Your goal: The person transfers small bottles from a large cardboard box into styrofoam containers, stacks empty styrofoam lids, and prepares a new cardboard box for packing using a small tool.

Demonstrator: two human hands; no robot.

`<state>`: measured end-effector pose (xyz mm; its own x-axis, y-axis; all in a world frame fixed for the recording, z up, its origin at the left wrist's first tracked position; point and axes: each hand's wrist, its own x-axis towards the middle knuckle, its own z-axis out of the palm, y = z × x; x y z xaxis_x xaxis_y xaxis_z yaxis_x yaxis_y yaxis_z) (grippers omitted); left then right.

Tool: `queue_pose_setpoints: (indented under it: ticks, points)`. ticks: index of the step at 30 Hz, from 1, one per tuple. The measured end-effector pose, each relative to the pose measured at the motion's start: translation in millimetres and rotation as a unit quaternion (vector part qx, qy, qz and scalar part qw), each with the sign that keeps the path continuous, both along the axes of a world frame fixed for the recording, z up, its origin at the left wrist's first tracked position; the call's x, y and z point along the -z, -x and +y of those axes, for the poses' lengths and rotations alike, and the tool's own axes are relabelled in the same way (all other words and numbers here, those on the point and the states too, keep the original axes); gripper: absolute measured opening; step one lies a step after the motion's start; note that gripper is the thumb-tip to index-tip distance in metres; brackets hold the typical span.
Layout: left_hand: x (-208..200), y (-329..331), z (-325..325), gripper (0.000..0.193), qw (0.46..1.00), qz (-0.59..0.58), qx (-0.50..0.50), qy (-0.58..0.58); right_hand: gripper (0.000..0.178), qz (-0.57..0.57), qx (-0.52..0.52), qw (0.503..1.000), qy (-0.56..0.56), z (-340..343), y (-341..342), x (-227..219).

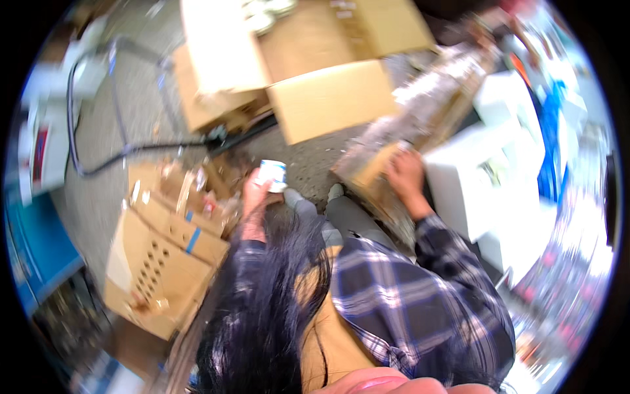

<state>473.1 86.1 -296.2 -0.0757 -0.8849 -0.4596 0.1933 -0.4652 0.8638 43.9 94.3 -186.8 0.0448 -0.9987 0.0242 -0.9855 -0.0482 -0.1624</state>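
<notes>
Head view: L hand (253, 194) is closed round a small white-and-blue tub (273, 175), just left of ctr; prob. light, fairly stiff, maybe slippery; best held round its side. R hand (405, 173), well apart, is at the cardboard box (371, 173), right of ctr; can't tell if gripping.

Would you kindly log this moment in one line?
left hand: holds white cylinder; right hand: over long box, contact unclear; open carton: ahead
</notes>
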Motion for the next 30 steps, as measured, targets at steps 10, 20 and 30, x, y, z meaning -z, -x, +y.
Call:
queue_pose_setpoints:
  ticks: [10, 20, 30]
  points:
    - [-338, 312, -112, 0.039, 0.884, -0.004, 0.385, 0.266, 0.016, -0.313, -0.135, 0.908, 0.245, 107, 3, -127]
    - [-314, 494, -19, 0.061, 0.505, -0.446, 0.561, 0.481, 0.022, -0.25, 0.268, 0.892, 0.266, 166, 191, -207]
    - [-262, 438, -42, 0.057, 0.472, -0.229, 0.615, 0.588, 0.034, -0.218, 0.228, 0.947, 0.055, 72, 223, -103]
